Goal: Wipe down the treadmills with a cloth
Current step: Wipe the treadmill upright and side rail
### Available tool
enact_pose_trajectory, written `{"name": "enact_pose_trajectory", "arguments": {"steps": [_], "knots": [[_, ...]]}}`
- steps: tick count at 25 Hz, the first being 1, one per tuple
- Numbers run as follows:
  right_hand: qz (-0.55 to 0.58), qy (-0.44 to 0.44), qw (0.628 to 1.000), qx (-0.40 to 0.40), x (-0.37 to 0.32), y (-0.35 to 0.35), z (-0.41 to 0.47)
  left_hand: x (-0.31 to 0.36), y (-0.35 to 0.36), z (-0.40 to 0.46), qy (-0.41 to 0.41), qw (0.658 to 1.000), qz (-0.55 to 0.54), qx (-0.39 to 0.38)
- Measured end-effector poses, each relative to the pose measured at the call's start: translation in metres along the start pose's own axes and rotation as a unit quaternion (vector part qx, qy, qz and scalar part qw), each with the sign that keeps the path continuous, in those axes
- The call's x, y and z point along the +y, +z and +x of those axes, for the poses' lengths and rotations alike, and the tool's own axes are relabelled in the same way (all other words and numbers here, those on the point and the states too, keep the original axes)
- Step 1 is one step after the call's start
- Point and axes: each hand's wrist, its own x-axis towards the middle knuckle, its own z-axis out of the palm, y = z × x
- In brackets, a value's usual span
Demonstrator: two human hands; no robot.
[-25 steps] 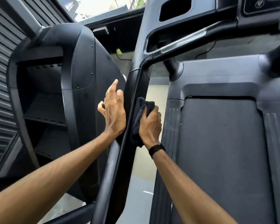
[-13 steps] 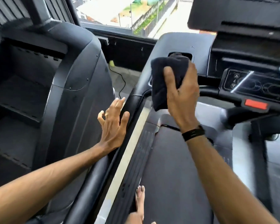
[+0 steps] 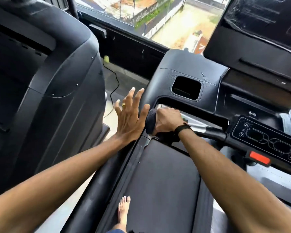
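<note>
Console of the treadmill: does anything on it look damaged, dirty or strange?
Yes. The console has pale scuffs or smears beside the right upper corner of its cup pocket, near. I cannot tell scratches from residue. The right hand grips the cloth just below.

Nothing legible: the screen (image 3: 265, 17) carries blurred lines of text, and the control panel (image 3: 265, 140) shows only arrow symbols.

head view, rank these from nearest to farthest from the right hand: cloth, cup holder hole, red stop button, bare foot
From the right hand:
1. cloth, gripped in that hand, on its left side.
2. cup holder hole, just above the hand on the console.
3. red stop button and bare foot, one to the lower right, one down on the belt; too close to call.
</note>
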Motion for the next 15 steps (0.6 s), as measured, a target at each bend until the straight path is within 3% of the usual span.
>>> {"name": "enact_pose_trajectory", "arguments": {"steps": [2,4,6,8,11,15], "knots": [[0.010,0.013,0.999,-0.036,0.005,0.000,0.004,0.009,0.015,0.006,0.013,0.999,0.031,-0.017],[-0.015,0.011,0.998,0.062,0.004,0.022,-0.001,0.011,0.023,0.005,0.035,0.998,0.056,-0.025],[-0.110,0.014,0.977,0.180,0.002,0.050,-0.015,0.006,0.023,0.005,0.027,0.998,0.056,-0.012],[-0.166,0.018,0.957,0.235,0.006,0.061,-0.027,0.006,0.022,0.007,0.015,0.998,0.066,0.002],[-0.178,-0.003,0.963,0.204,0.010,0.054,-0.035,0.008,0.024,0.007,0.013,0.997,0.070,-0.001],[-0.081,0.003,0.996,0.037,0.001,0.018,-0.026,0.008,0.023,0.008,0.001,0.997,0.076,0.014]]}}
